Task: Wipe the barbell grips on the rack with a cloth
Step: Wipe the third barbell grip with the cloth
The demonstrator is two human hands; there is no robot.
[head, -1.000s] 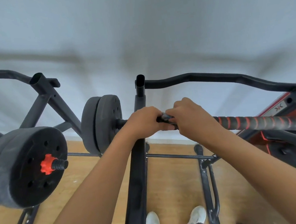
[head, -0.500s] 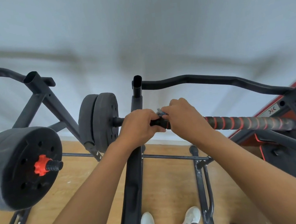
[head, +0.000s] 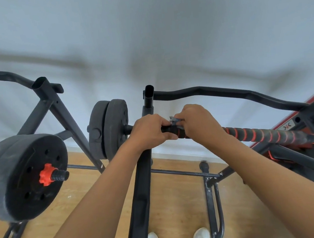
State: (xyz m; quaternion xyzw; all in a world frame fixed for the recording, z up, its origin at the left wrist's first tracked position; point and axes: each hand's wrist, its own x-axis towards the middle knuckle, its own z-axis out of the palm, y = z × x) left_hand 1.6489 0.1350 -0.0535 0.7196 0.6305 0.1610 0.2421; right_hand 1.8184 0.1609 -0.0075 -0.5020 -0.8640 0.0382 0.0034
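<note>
Both hands curl around the barbell grip (head: pixel 261 133), side by side and nearly touching: the left hand (head: pixel 150 131) wraps the black end of the bar, and the right hand (head: pixel 198 123) clamps a small grey-blue cloth (head: pixel 175 120) against it — only a crumpled corner of the cloth shows between the knuckles. The grip, black foam with red spiral bands, runs right toward an orange section. Left of the hands sit black weight plates (head: pixel 109 129) on the same bar, which rests across the black rack (head: pixel 140 181). A second loaded bar with a red collar (head: pixel 45 174) lies nearer left, above the wooden floor (head: pixel 77 191) — white shoes (head: pixel 201 236) show below.
</note>
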